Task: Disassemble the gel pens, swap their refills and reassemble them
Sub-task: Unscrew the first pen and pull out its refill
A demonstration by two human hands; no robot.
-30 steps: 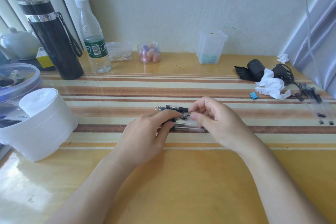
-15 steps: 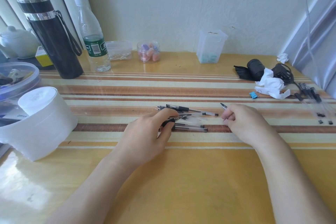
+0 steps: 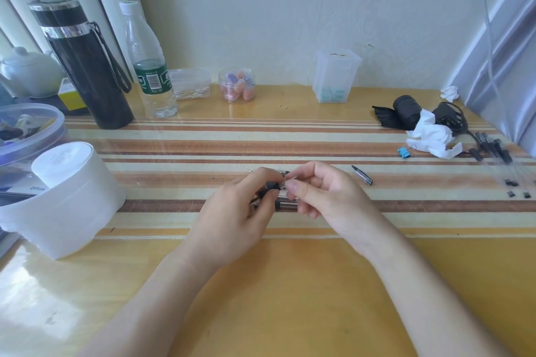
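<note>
Returning from right: right hand (image 3: pixel 324 197) back at gel pens (image 3: pixel 285 205) mid-surface (image 3: pixel 290 284), fingers pinching what looks like refill (image 3: pixel 291 178). Tip (image 3: pixel 362 174) now dropped just beside. Left hand (image 3: pixel 232 217) grips held pen (image 3: pixel 272 185). 1 pen opened; refill likely comes out next.

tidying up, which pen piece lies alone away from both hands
The short pen piece lying right of the right hand; the other pens are under the hands, and a bunch lies far right.
</note>
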